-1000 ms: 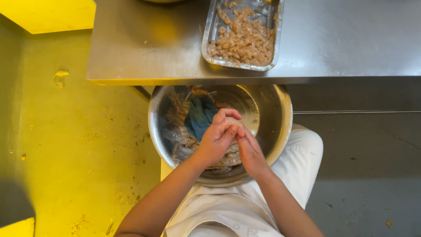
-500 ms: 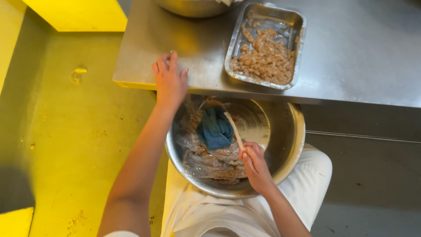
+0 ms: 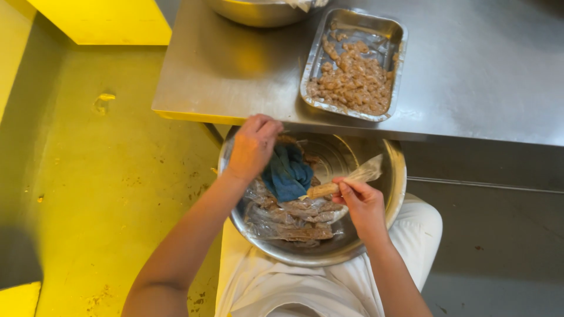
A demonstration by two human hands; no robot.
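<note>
Seated person, white trousers, big steel bowl (image 3: 385, 217) on the lap, sitting just below the near edge of the steel tabletop (image 3: 482, 76).

Right hand (image 3: 364, 205): over the right half of the bowl, fingers (image 3: 348, 189) pinched on a thin tan stick-shaped piece (image 3: 323, 190) with a clear plastic wrapper (image 3: 365, 172) trailing up-right toward the bowl rim. Grasping, not released.

Left hand (image 3: 252, 147): at the bowl's far-left rim, just under the tabletop's near edge. Fingers curled down, touching the top of a blue cloth (image 3: 288, 173). Can't tell whether it actually grips the cloth or just rests on it.

Bowl contents: blue cloth bunched in the middle-left, pile of crumpled clear plastic wrappers with brownish residue (image 3: 288, 217) below it, toward the person. Stick's near end sits just beside the cloth's lower right edge.

On the tabletop: rectangular foil tray (image 3: 396, 35), near the front edge, directly beyond the bowl, partly filled with brown minced-looking pieces (image 3: 352, 82). Well apart from both hands. Second steel bowl (image 3: 252, 12) at the far edge, cut off by frame, left of the tray.

Floor (image 3: 88, 176) left of the person is yellow-green, some specks and a small scrap (image 3: 104, 101) on it. Grey floor on the right.
</note>
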